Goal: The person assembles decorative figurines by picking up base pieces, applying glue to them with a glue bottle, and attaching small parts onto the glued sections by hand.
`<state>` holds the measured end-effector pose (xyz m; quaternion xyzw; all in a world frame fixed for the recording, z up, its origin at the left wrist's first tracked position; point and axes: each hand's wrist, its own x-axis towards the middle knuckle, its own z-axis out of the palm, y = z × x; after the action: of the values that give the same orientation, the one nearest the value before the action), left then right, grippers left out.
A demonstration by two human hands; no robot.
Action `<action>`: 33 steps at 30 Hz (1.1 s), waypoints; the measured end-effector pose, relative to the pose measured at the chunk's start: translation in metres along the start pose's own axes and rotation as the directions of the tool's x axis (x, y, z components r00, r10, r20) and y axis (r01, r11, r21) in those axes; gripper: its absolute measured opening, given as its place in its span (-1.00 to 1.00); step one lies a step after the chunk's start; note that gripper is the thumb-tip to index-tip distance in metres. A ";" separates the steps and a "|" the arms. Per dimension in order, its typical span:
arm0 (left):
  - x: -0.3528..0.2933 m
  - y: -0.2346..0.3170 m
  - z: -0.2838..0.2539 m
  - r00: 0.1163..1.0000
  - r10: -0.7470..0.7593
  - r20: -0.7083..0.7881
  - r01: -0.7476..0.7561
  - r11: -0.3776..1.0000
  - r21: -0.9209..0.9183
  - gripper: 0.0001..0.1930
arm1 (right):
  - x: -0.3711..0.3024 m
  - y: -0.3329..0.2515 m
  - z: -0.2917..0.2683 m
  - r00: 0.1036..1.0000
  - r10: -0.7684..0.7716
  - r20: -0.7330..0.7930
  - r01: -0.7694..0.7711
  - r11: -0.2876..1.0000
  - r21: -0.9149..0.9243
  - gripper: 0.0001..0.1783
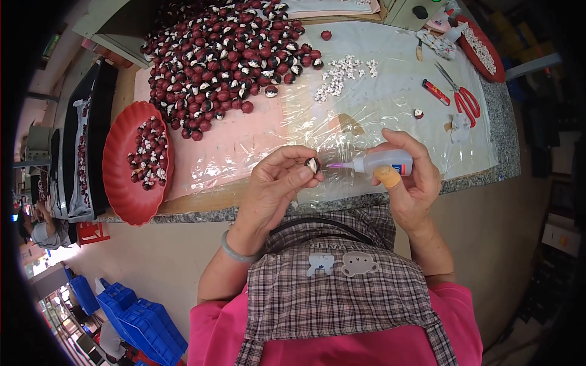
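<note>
Small dark-and-white ball (312, 165) pinched between thumb and fingertips of left hand (284, 180), above near edge of plastic-covered table (229, 152). Right hand (416, 180) curled around squeeze bottle (373, 162), tan thumb cover (387, 176) on near side. Purple nozzle (339, 165) points left, just beside ball, slight gap between. Farther out: scattered white pieces (334, 79); left of them, large pile of red, black and white balls (220, 67). Far left, red scalloped bowl (122, 195) holding similar balls. Right side: red-handled scissors (469, 104), single ball (418, 114).

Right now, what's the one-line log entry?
left fingers: holding black-and-white piece | right fingers: holding squeeze bottle | purple tip: near piece
</note>
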<state>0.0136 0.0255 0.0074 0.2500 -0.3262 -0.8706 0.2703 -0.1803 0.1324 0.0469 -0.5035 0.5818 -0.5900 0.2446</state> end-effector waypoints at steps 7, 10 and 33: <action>0.000 0.000 -0.001 1.000 -0.009 0.019 0.009 1.000 0.009 -0.74 | 0.002 -0.005 0.002 0.999 -0.051 0.015 0.052 0.994 -0.101 -0.54; 0.000 0.000 0.000 1.000 -0.015 0.018 0.015 1.000 0.016 -0.73 | 0.002 -0.005 0.003 0.998 -0.062 0.033 0.066 0.988 -0.143 -0.52; 0.003 -0.001 -0.012 0.999 -0.025 -0.025 0.027 0.997 0.066 -0.65 | 0.031 0.027 -0.026 0.972 0.233 -0.021 -0.209 0.907 0.367 -0.53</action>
<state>0.0186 0.0186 -0.0018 0.2738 -0.3482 -0.8597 0.2544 -0.2230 0.1114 0.0365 -0.3616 0.5238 -0.6714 0.3795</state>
